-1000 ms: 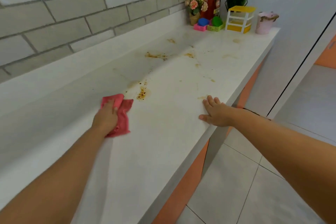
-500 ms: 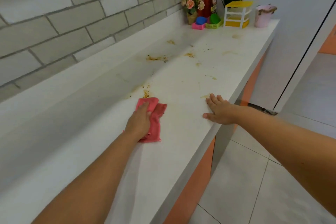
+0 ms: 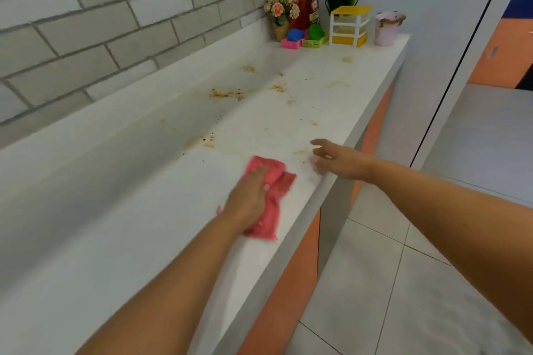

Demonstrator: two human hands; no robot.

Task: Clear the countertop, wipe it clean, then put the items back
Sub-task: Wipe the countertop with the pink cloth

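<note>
Left hand (image 3: 249, 196) presses flat on the cloth (image 3: 281, 181), right hand (image 3: 337, 160) hovers spread: wiping step; next I would steer toward the stains (image 3: 209, 140) along the counter (image 3: 115, 225).

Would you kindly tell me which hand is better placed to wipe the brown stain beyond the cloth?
Left: the left hand presses the pink cloth flat, just short of the brown stain; the right hand holds nothing.

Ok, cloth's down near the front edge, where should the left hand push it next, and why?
Probably slide the left hand and pink cloth forward and slightly left onto the brown smear: it lies just beyond the cloth, unwiped, and the countertop nearer the camera looks clean.
</note>
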